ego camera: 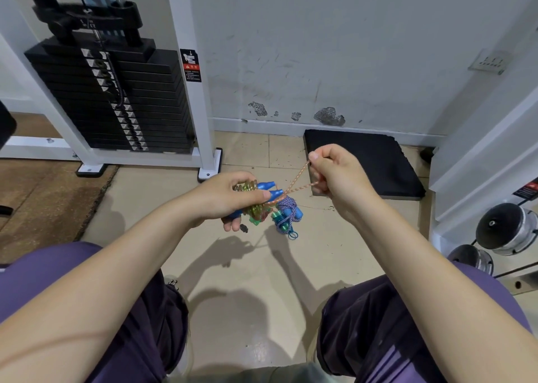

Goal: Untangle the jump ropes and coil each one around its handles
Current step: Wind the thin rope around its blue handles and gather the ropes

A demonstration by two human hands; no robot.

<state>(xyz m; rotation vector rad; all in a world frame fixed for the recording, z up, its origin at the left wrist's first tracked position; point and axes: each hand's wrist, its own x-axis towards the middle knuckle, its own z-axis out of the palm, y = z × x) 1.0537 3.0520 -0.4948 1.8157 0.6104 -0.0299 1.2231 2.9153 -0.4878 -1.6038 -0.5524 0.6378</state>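
Gym floor tiles lie below, a weight stack (110,91) far left. Left hand (230,197) grips the bundle of jump ropes (262,205) by blue handles (269,189); right hand (334,176) fingers pinch the orange cord (297,185) taut. Untangling looks barely begun; nothing separately coiled.

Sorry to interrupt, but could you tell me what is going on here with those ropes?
A seated person is sorting out tangled jump ropes above a tiled floor. The left hand holds a bundle of blue plastic handles and translucent green coiled cord. The right hand pinches a loop of orange braided rope and pulls it taut from the bundle. A purple-and-white rope hangs beneath, already bunched.
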